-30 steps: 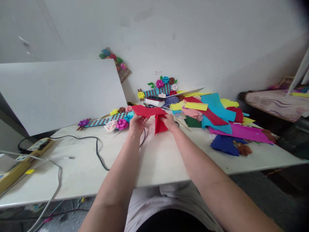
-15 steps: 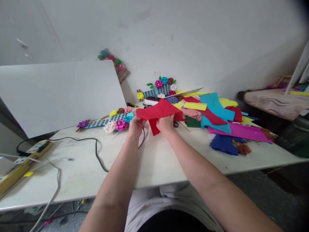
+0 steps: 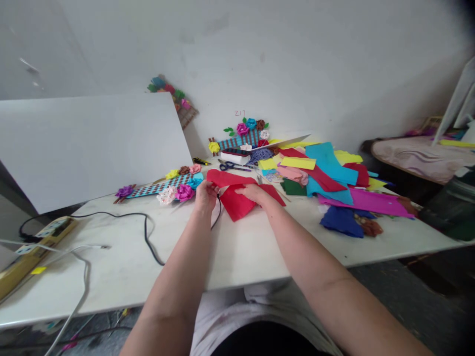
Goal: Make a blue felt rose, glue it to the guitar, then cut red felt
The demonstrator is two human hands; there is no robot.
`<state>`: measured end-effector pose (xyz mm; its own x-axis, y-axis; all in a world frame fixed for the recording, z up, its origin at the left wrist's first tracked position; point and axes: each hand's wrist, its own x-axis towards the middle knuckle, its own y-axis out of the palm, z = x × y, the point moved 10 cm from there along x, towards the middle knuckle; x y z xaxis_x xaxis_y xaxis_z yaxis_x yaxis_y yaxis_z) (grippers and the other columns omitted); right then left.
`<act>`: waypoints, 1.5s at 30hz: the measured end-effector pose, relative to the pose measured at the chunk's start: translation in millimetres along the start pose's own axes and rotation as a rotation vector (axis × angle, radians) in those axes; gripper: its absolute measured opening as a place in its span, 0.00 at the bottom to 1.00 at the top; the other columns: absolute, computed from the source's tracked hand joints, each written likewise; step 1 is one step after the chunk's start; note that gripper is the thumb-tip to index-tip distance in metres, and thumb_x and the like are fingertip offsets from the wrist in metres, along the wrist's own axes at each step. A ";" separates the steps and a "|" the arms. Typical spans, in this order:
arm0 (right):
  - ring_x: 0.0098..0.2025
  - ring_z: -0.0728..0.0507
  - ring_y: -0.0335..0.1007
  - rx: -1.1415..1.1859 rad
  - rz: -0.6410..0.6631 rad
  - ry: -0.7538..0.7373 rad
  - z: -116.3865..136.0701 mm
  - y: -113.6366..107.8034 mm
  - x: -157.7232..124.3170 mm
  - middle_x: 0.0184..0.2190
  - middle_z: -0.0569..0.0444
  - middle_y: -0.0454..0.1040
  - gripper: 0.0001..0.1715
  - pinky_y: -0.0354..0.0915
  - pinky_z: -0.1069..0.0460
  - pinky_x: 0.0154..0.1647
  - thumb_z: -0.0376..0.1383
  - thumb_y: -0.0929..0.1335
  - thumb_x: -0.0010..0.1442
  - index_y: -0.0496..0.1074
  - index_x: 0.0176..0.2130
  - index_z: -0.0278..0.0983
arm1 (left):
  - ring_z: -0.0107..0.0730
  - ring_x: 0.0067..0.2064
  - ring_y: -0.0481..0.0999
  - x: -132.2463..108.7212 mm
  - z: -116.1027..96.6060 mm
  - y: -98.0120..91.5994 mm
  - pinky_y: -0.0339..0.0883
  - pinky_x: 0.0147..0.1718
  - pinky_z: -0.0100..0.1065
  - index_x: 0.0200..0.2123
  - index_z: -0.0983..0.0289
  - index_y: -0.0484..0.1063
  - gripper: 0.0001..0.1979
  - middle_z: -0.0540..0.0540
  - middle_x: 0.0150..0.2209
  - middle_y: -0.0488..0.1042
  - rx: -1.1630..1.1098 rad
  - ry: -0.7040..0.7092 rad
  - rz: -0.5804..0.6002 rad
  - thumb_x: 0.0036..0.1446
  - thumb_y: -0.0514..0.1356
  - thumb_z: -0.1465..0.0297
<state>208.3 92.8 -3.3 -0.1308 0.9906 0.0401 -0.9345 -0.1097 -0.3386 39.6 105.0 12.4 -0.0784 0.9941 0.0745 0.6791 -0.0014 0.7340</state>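
Observation:
A folded sheet of red crepe paper (image 3: 238,206) lies across the table in front of me, its upper layer raised and its lower part hanging toward me. My left hand (image 3: 207,194) is closed on its left end. My right hand (image 3: 250,192) grips the middle of the sheet, fingers bent along the fold, fingertips partly hidden. A black cord (image 3: 218,212) runs down beside my left fingers; its upper end is hidden. Just behind the paper rest dark-handled scissors (image 3: 233,167). Woven blue-and-brown strips with paper flowers (image 3: 184,192) stand left of my left hand.
Coloured crepe paper pieces (image 3: 326,165) are heaped at the right. A large white board (image 3: 96,148) leans at the back left. The power strip (image 3: 40,247) and a white cable (image 3: 86,277) occupy the left side. A flower-topped woven piece (image 3: 241,140) leans against the wall.
The red paper has come down lower and nearer to me, and more of its lower layer shows. The scissors behind it are now uncovered. My right hand has shifted slightly left over the sheet.

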 end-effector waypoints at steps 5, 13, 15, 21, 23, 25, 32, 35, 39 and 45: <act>0.34 0.42 0.75 0.309 0.350 0.185 3.4 30.0 -30.8 0.32 0.48 0.78 0.17 0.69 0.48 0.39 0.36 0.72 0.46 0.73 0.38 0.34 | 0.19 0.17 0.61 1.7 0.8 -2.8 0.59 0.21 0.24 0.16 0.65 0.59 0.06 0.46 0.15 0.62 -0.037 0.005 -0.022 0.37 0.54 0.80; 0.31 0.44 0.76 0.847 0.276 -0.030 29.9 4.9 -31.8 0.28 0.50 0.78 0.09 0.71 0.50 0.38 0.33 0.69 0.51 0.71 0.36 0.33 | 0.20 0.18 0.63 1.2 0.9 -5.5 0.58 0.21 0.24 0.16 0.65 0.60 0.06 0.47 0.16 0.62 0.006 0.005 -0.011 0.37 0.54 0.79; 0.31 0.44 0.76 0.880 0.206 -0.023 25.2 -0.3 -25.4 0.28 0.50 0.78 0.09 0.71 0.50 0.37 0.34 0.67 0.54 0.71 0.37 0.33 | 0.20 0.18 0.64 1.8 1.7 -5.9 0.59 0.21 0.24 0.16 0.65 0.60 0.06 0.47 0.17 0.62 0.030 0.002 -0.010 0.37 0.54 0.79; 0.37 0.40 0.77 0.944 0.023 0.071 6.9 5.6 -10.8 0.32 0.48 0.79 0.15 0.72 0.46 0.41 0.39 0.66 0.57 0.70 0.42 0.34 | 0.20 0.18 0.64 1.2 4.8 2.5 0.60 0.21 0.25 0.16 0.64 0.57 0.08 0.45 0.17 0.60 0.085 0.002 0.062 0.38 0.55 0.79; 0.37 0.41 0.77 0.976 -0.066 0.078 1.2 3.4 -6.8 0.33 0.48 0.79 0.15 0.72 0.45 0.42 0.38 0.67 0.56 0.69 0.44 0.35 | 0.21 0.19 0.63 -0.3 6.0 6.8 0.60 0.21 0.25 0.16 0.64 0.57 0.08 0.45 0.16 0.60 0.121 0.000 0.091 0.36 0.54 0.80; 0.38 0.42 0.77 1.002 -0.132 0.068 -2.9 -0.7 -3.3 0.34 0.49 0.79 0.16 0.72 0.46 0.42 0.37 0.67 0.56 0.69 0.45 0.35 | 0.21 0.19 0.63 -2.4 7.4 12.5 0.59 0.21 0.24 0.16 0.65 0.58 0.08 0.45 0.16 0.61 0.162 -0.005 0.131 0.34 0.54 0.81; 0.38 0.41 0.77 1.028 -0.096 0.044 -10.1 -6.6 3.4 0.33 0.50 0.79 0.16 0.72 0.45 0.42 0.37 0.67 0.54 0.69 0.44 0.37 | 0.23 0.21 0.65 -13.6 14.2 32.4 0.62 0.23 0.27 0.15 0.65 0.61 0.07 0.48 0.17 0.65 0.251 -0.050 0.276 0.30 0.56 0.80; 0.38 0.40 0.77 0.972 -0.021 0.033 -12.5 -3.8 4.8 0.32 0.49 0.79 0.17 0.71 0.45 0.42 0.39 0.67 0.53 0.70 0.43 0.36 | 0.23 0.21 0.66 -16.6 17.1 35.6 0.63 0.24 0.27 0.15 0.66 0.62 0.06 0.49 0.18 0.66 0.252 -0.070 0.317 0.29 0.57 0.80; 0.39 0.40 0.76 0.905 0.042 0.005 -16.1 -1.9 7.5 0.33 0.48 0.79 0.19 0.71 0.45 0.42 0.41 0.68 0.53 0.70 0.43 0.35 | 0.24 0.22 0.66 -18.2 21.3 36.9 0.63 0.25 0.28 0.16 0.66 0.64 0.06 0.49 0.19 0.66 0.253 -0.095 0.373 0.29 0.58 0.80; 0.39 0.41 0.76 0.958 0.051 -0.030 -14.9 -4.6 7.2 0.35 0.49 0.79 0.18 0.71 0.46 0.42 0.41 0.67 0.55 0.70 0.45 0.36 | 0.25 0.23 0.66 -19.7 25.1 38.9 0.63 0.27 0.29 0.17 0.66 0.65 0.05 0.49 0.19 0.67 0.287 -0.106 0.437 0.29 0.58 0.79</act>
<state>216.6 101.7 -15.5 -0.1746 0.9818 0.0750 -0.7997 -0.1859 0.5710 85.9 88.1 22.6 0.3201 0.9131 0.2525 0.8058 -0.4026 0.4343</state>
